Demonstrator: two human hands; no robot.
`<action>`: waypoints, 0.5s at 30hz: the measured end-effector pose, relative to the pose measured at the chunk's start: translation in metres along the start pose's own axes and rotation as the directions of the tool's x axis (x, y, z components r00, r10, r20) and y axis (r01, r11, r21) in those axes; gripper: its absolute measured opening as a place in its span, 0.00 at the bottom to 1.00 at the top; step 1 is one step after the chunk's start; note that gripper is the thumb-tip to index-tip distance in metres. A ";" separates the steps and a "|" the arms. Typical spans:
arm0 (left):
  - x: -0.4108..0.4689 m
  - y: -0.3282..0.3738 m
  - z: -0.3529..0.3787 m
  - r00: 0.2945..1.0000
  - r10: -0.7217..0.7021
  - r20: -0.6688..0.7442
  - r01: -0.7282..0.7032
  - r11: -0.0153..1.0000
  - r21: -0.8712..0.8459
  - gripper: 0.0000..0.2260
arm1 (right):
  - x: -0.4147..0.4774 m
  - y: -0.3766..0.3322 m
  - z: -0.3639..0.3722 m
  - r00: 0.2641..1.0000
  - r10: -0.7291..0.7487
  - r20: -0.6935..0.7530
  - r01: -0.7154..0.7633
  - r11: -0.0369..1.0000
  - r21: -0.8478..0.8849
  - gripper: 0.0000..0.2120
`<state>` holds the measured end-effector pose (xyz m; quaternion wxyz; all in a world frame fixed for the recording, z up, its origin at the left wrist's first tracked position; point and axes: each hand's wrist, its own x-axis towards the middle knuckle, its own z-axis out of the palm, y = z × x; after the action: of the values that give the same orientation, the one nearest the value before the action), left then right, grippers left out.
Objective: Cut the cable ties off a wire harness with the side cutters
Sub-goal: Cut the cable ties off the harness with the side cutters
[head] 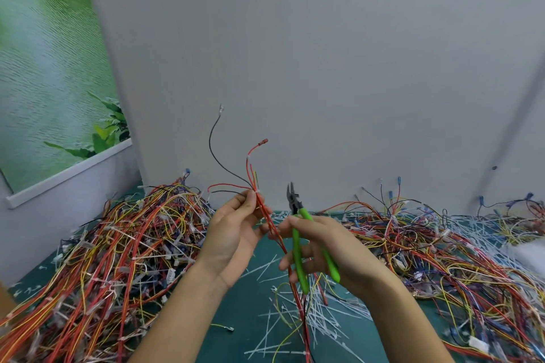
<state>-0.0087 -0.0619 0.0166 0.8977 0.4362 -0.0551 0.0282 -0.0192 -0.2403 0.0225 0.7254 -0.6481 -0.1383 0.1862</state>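
Observation:
My left hand (236,233) pinches a thin wire harness (267,215) of red, black and yellow wires, held upright above the green table. Its loose ends fan upward, one black wire (213,144) and one red wire (256,148) tipped with terminals. A small white cable tie (259,192) sits on the bundle just above my fingertips. My right hand (321,247) grips the green-handled side cutters (300,233), jaws pointing up and slightly apart, a little to the right of the harness. The harness tail hangs down between my wrists.
A big heap of tied harnesses (118,244) fills the left of the green table (236,312). Another tangled heap (442,250) covers the right. Several cut white ties (309,321) litter the middle. A grey wall (324,68) stands close behind.

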 end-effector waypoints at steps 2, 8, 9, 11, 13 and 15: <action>0.000 0.004 -0.001 1.000 0.006 0.015 -0.006 0.999 -0.032 0.03 | 0.001 0.000 0.000 0.999 0.018 -0.041 -0.020 0.999 -0.039 0.19; -0.001 0.014 -0.002 0.999 0.030 0.043 -0.023 0.985 -0.170 0.03 | 0.002 0.001 -0.005 0.998 0.012 -0.064 -0.019 0.992 -0.123 0.15; -0.001 0.015 -0.002 0.999 0.037 0.040 -0.030 0.983 -0.182 0.04 | 0.002 0.001 -0.005 0.998 -0.002 -0.057 -0.006 0.990 -0.143 0.17; -0.001 0.015 -0.003 0.998 0.048 0.033 -0.041 0.979 -0.202 0.05 | 0.002 0.003 -0.004 0.999 -0.030 -0.042 0.022 0.982 -0.187 0.17; 0.000 0.015 -0.004 0.998 0.060 0.031 -0.052 0.973 -0.227 0.04 | 0.003 0.005 -0.002 0.996 -0.073 -0.041 0.062 0.974 -0.220 0.13; 0.001 0.015 -0.005 0.996 0.081 0.024 -0.075 0.975 -0.208 0.03 | 0.004 0.007 -0.001 0.991 -0.114 -0.065 0.098 0.973 -0.210 0.11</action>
<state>-0.0084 -0.0486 0.0253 0.9355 0.3381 -0.0892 0.0506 -0.0155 -0.2387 0.0150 0.6677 -0.7184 -0.1635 0.1069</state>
